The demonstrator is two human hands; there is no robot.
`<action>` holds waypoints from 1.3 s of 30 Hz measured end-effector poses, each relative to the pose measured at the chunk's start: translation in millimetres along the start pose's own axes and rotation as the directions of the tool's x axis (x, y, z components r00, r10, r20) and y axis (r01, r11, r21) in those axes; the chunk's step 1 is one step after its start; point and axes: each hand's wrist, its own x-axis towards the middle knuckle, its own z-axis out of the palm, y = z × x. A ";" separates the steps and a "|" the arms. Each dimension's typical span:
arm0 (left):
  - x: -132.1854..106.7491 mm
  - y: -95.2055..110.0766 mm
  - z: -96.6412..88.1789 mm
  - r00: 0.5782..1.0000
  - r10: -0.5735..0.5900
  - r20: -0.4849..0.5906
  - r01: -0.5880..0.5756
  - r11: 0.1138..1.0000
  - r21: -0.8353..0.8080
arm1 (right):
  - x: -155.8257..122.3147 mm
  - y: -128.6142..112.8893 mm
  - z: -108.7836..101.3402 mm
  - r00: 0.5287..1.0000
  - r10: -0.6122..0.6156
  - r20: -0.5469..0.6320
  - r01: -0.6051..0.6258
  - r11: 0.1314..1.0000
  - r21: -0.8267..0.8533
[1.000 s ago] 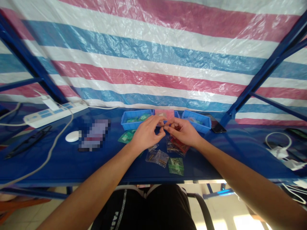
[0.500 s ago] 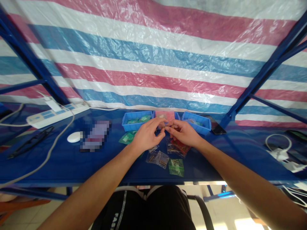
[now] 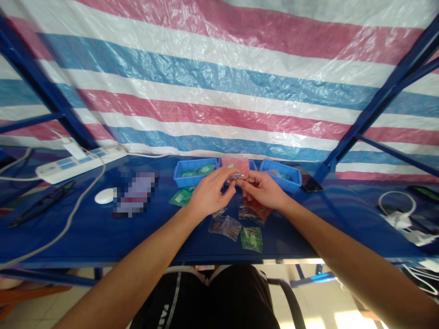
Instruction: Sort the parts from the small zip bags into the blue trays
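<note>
My left hand (image 3: 214,191) and my right hand (image 3: 261,188) meet over the blue table, fingertips pinched together. Between them is a small clear plastic bag (image 3: 236,177), partly hidden by the fingers; its contents are too small to make out. Under my right hand lies a red bag (image 3: 260,209) beside clear bags. Nearer to me rest a clear bag with brass-coloured pins (image 3: 226,227) and a green bag with metal pieces (image 3: 252,239). Left of my left hand is another green bag (image 3: 183,196).
Behind my hands stand a left blue bin (image 3: 176,176) with green bags, a middle bin with a pink bag (image 3: 240,163), and a right blue bin (image 3: 290,185). A phone (image 3: 308,179), a white power strip (image 3: 51,174), glasses (image 3: 44,203) and a white oval object (image 3: 104,196) lie around.
The clear bag between my fingertips shows more plainly now. Both hands stay nearly in place, with only a small shift of the fingers.
</note>
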 end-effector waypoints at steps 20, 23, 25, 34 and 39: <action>-0.8 -1.0 0.0 1.000 0.004 0.008 -0.004 1.000 -0.001 | 1.3 5.7 -1.1 1.000 0.009 0.000 -0.009 1.000 -0.029; -1.4 -2.2 1.2 1.000 0.008 0.006 -0.008 1.000 0.003 | 1.4 5.2 -1.3 1.000 0.004 0.000 -0.004 0.999 -0.041; -1.7 -2.6 1.6 1.000 0.005 0.005 -0.005 1.000 0.007 | 1.3 4.8 -1.3 1.000 0.003 0.001 -0.003 0.999 -0.039; -1.2 -1.3 0.6 1.000 -0.003 0.015 0.003 1.000 0.020 | 1.2 9.0 -1.8 1.000 0.004 0.024 -0.003 1.000 -0.023; -0.4 -0.6 0.0 1.000 -0.004 0.024 0.003 1.000 0.022 | 0.4 8.6 -2.7 0.999 0.008 0.037 -0.007 0.999 -0.033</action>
